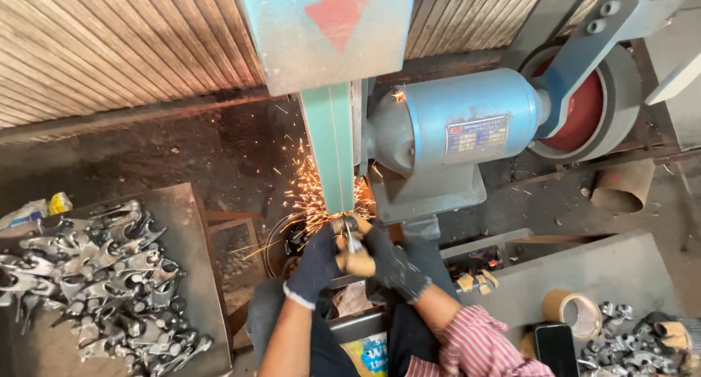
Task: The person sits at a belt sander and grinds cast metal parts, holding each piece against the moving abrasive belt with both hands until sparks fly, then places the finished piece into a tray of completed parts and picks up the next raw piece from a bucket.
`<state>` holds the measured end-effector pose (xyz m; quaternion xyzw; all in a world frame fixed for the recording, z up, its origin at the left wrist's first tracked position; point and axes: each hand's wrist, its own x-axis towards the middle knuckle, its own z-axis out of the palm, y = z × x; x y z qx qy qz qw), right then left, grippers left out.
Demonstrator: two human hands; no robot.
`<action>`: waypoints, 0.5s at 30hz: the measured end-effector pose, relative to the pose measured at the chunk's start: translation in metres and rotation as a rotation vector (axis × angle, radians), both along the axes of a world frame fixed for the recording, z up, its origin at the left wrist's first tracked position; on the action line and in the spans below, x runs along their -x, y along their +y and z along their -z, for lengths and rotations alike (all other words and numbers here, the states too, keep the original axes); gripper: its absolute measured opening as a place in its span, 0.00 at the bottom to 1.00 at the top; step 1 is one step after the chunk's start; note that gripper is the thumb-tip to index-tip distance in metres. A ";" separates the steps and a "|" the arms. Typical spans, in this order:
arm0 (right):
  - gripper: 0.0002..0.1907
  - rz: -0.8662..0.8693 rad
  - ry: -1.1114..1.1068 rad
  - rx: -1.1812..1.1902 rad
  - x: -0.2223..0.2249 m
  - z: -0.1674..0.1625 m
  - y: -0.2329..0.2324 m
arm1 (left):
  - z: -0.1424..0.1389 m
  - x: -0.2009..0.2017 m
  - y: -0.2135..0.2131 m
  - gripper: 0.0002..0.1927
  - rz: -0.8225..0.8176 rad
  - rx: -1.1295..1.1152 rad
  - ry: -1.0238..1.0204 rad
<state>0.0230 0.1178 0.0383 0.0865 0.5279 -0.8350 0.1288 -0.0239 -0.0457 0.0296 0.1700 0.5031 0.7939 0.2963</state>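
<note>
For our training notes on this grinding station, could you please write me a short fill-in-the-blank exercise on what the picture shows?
1. Both gloved hands, left hand and right hand, press a small metal part against the green ____.
2. Orange ____ fly from the contact point.
3. The heap of metal parts lies on the person's ____ side.
4. The motor housing is painted ____.

Missing words: belt; sparks; left; blue

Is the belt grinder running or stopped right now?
Running: sparks spray from the green belt where the metal part touches it.
</note>
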 end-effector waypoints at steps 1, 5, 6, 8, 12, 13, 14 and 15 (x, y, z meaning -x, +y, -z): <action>0.19 -0.045 0.004 0.012 -0.008 -0.012 0.006 | -0.010 -0.007 -0.006 0.31 0.041 0.088 0.058; 0.18 -0.053 -0.182 0.234 -0.028 -0.040 0.014 | -0.039 -0.027 -0.015 0.29 0.122 0.138 0.016; 0.15 -0.049 -0.223 0.240 -0.028 -0.041 0.014 | -0.038 -0.027 -0.013 0.28 0.123 0.069 -0.022; 0.14 -0.010 -0.203 0.055 -0.023 -0.033 0.010 | -0.028 -0.026 -0.009 0.25 0.028 0.231 0.230; 0.17 0.157 0.027 -0.567 -0.003 -0.008 -0.002 | 0.014 -0.017 -0.003 0.16 -0.357 0.782 0.462; 0.16 0.196 0.091 -0.686 0.002 -0.003 -0.007 | 0.024 -0.015 -0.002 0.16 -0.442 0.783 0.437; 0.16 0.163 0.048 -0.706 0.007 0.002 -0.010 | 0.033 -0.013 0.001 0.16 -0.521 0.788 0.404; 0.16 0.138 0.007 -0.723 0.014 0.005 -0.012 | 0.039 -0.010 0.005 0.16 -0.597 0.792 0.379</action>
